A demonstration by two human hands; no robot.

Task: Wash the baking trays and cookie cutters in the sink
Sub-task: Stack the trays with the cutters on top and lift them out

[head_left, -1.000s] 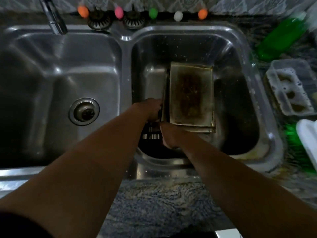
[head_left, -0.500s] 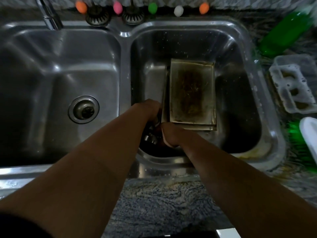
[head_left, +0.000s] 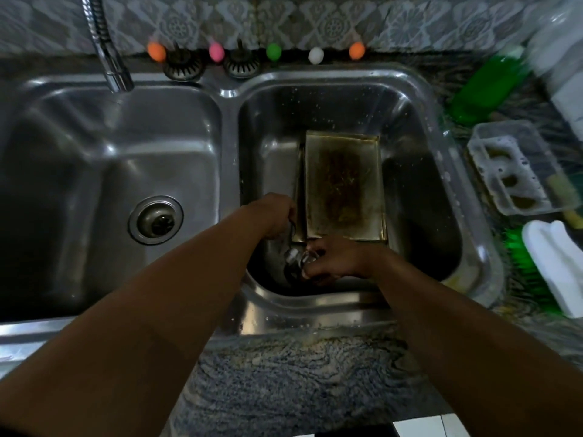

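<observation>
I am pinching cookie cutters in right hand, left hand fingers hidden; gathering them clear of baking trays first.

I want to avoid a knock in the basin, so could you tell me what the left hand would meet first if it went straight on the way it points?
Probably the near left edge of the stained baking tray, just beyond the left hand; depth is unclear.

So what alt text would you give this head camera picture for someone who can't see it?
Two bare hands reach into the right basin of a steel double sink: the right hand holds small shiny metal cutters, the left hand curls beside them. A stained baking tray lies just beyond.
</observation>
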